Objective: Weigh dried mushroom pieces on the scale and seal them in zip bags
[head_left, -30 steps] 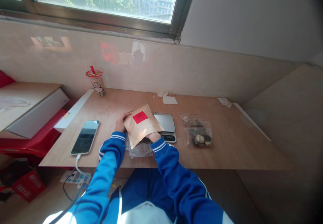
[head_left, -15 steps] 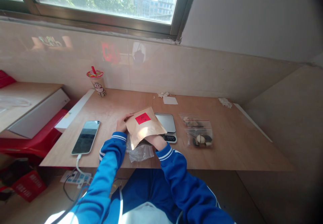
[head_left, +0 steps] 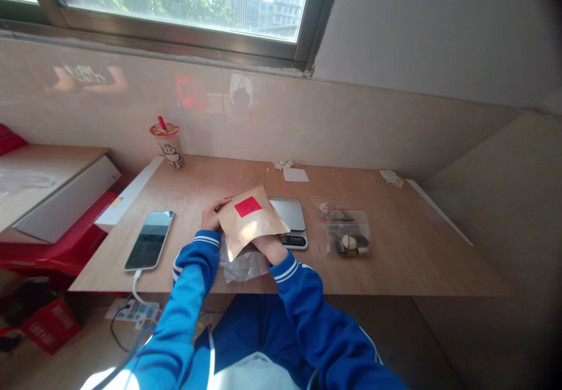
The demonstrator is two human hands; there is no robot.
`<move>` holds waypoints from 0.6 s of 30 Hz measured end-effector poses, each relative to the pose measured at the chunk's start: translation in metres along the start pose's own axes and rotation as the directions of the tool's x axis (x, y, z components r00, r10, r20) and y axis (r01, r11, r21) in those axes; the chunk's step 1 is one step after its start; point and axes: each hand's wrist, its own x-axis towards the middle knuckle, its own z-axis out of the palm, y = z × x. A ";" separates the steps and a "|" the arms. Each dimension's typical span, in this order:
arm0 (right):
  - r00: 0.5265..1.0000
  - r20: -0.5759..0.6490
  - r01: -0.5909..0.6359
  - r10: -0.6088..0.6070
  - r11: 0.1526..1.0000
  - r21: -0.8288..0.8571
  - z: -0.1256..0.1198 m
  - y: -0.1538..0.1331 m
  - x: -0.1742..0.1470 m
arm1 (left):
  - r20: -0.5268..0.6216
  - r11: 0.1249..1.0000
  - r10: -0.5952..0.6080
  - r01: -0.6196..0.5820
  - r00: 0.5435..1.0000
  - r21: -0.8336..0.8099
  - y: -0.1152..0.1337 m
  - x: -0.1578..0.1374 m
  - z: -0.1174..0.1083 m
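A brown kraft paper bag (head_left: pixel 240 229) with a red label (head_left: pixel 248 207) is tilted in front of me, over the table. My left hand (head_left: pixel 212 214) grips its left edge, fingers bent behind the paper. At the bag's lower right, my right hand (head_left: pixel 271 247) goes in under the front face, at what looks like the mouth; its fingers are hidden, so what they hold does not show. Beneath the bag lies a crumpled clear plastic bag (head_left: pixel 246 268). Just right of it sits a kitchen scale (head_left: pixel 290 214) with a lit display, partly covered by the paper bag.
To the right lie two clear zip bags (head_left: pixel 349 240) with dark and pale pieces inside. A phone (head_left: pixel 150 240) on a white cable is at the left, a drink cup (head_left: pixel 170 147) behind it. White paper (head_left: pixel 296 174) and crumpled tissue (head_left: pixel 391 178) lie toward the back.
Almost nothing differs. The right wrist has shifted very slightly left at the bag; both hands otherwise keep their places.
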 end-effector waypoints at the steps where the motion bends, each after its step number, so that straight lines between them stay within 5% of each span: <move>1: 1.000 0.014 0.020 -0.020 0.998 -0.056 -0.006 -0.003 -0.002 | -0.002 1.000 -0.004 0.004 1.000 0.003 0.000 0.000 0.000; 8: 0.992 0.062 0.126 -0.113 0.948 -0.293 -0.056 -0.027 -0.023 | -0.030 1.000 -0.025 0.025 0.999 -0.001 0.004 -0.002 0.004; 13: 0.950 -0.005 0.296 -0.311 0.910 -0.292 -0.060 -0.016 -0.027 | -0.017 1.000 -0.010 0.011 1.000 0.021 0.006 -0.003 0.004; 18: 0.924 -0.072 0.338 -0.376 0.890 -0.306 -0.064 0.000 -0.018 | 0.002 0.996 0.022 -0.022 1.000 0.089 -0.001 0.001 0.002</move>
